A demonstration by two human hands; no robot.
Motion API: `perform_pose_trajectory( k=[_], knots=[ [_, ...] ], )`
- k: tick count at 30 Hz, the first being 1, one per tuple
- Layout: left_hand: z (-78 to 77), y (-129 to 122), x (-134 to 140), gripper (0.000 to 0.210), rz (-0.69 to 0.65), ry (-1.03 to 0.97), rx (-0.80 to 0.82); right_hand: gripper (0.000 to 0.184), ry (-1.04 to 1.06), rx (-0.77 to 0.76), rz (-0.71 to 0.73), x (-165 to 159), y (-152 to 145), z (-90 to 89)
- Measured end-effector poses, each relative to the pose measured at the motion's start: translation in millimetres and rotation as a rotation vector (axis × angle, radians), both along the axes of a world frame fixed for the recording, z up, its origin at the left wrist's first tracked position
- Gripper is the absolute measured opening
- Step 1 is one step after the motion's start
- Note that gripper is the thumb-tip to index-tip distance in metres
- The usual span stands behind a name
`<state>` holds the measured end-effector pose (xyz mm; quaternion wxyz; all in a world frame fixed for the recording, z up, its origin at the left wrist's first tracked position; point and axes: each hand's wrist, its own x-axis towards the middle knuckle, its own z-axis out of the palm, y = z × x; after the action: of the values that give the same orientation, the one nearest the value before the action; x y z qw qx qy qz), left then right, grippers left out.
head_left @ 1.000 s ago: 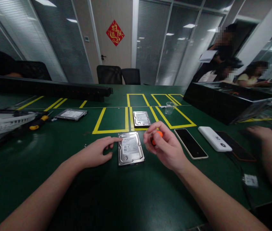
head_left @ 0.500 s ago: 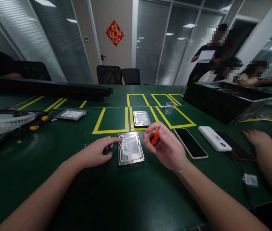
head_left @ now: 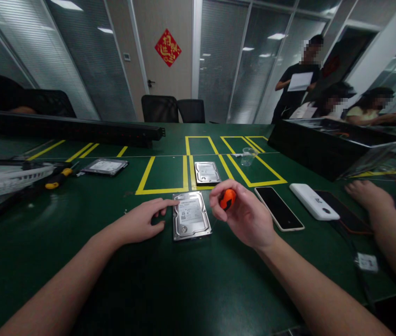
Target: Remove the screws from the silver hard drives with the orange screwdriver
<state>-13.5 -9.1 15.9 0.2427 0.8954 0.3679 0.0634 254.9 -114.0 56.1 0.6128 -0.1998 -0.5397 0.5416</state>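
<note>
A silver hard drive with a white label lies flat on the green table in front of me. My left hand rests beside it, index finger stretched onto the drive's upper left edge and thumb apart from it. At the drive's right, my right hand is raised, with fingers curled around the orange and black handle of a screwdriver. The shaft is barely visible, so I cannot tell whether its tip touches the drive. Just beyond lies a second hard drive, near yellow tape lines.
To the right are a phone, a white power bank and another person's arm. A plastic cup and black computer case stand farther back. Leftward lie a third drive and a yellow-black screwdriver.
The screwdriver's handle has turned slightly in my right hand, showing more orange. My left hand keeps its place on the drive. The other person's hand at right has shifted a little left.
</note>
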Motion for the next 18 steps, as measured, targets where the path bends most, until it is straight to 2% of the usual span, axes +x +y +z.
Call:
perform_pose_trajectory(
  k=[2, 6, 10, 13, 15, 18],
  knots=[
    [0.8, -0.5, 0.7, 0.065, -0.004, -0.004, 0.005, 0.032, -0.006, -0.004, -0.009, 0.4, -0.2, 1.2],
    [-0.4, 0.2, 0.5, 0.066, -0.004, -0.01, 0.002, 0.009, -0.001, -0.021, -0.027, 0.1, -0.8, 1.1],
    [-1.3, 0.7, -1.0, 0.066, 0.002, -0.006, 0.001, 0.01, -0.016, -0.03, -0.003, -0.8, -1.1, 0.1],
    [0.3, 0.0, -1.0, 0.065, 0.006, 0.007, -0.008, 0.034, -0.014, -0.01, -0.003, -0.5, -0.6, 0.8],
    [1.5, -0.5, -0.6, 0.065, 0.006, 0.012, -0.013, 0.037, -0.024, -0.008, -0.01, -0.1, -0.3, 1.4],
    [1.3, -0.5, -0.5, 0.065, 0.003, 0.002, -0.012, 0.016, -0.025, -0.029, -0.021, 0.0, -0.3, 1.3]
  ],
)
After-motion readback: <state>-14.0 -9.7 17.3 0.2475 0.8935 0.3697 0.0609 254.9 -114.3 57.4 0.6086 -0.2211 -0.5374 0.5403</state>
